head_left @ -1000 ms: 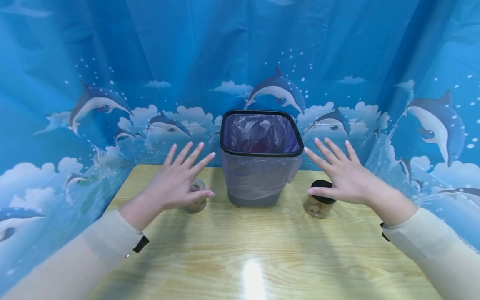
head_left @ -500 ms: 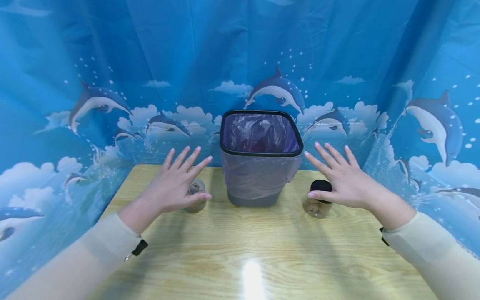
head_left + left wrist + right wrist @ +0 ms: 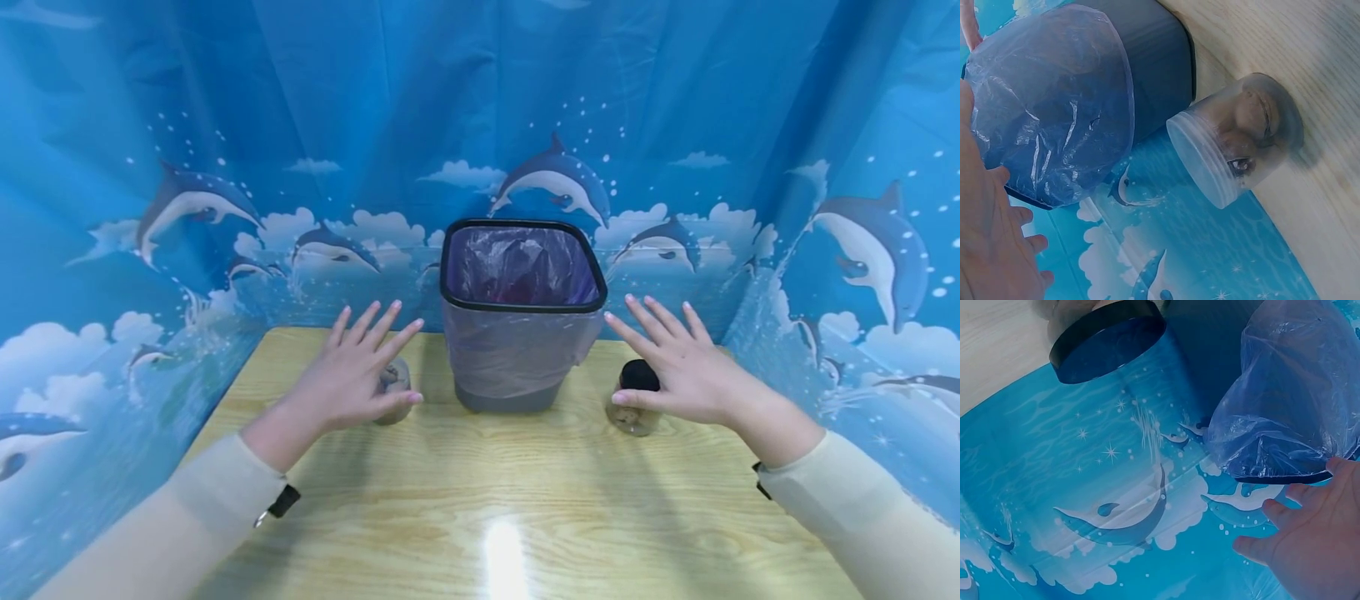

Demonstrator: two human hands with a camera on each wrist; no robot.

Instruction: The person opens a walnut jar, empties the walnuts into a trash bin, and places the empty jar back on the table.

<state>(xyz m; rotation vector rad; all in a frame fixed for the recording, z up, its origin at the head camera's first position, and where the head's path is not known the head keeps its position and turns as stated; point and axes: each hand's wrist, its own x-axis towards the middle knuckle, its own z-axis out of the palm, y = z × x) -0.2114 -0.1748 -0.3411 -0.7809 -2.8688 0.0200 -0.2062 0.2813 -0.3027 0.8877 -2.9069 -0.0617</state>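
My left hand (image 3: 348, 379) hovers palm down with its fingers spread, holding nothing. Partly hidden beneath it is a clear plastic jar (image 3: 1235, 137) containing brown lumps; its threaded rim shows in the left wrist view, with no lid visible. My right hand (image 3: 693, 379) is likewise spread in the air, above a second clear jar (image 3: 628, 418) topped by a black lid (image 3: 1110, 344). Between the hands stands a grey trash bin (image 3: 506, 400) with a black rim (image 3: 525, 308), lined with a thin translucent bag (image 3: 517, 350). Neither hand grips anything.
All the objects stand on a light wood-grain table (image 3: 487, 483). A blue curtain (image 3: 450, 100) printed with dolphins and clouds encloses the table at the back and both sides. A bright light reflection lies on the front of the tabletop.
Both hands have drifted slightly down the head view, toward me, with fingers still spread. The bin and both jars have stayed in place.
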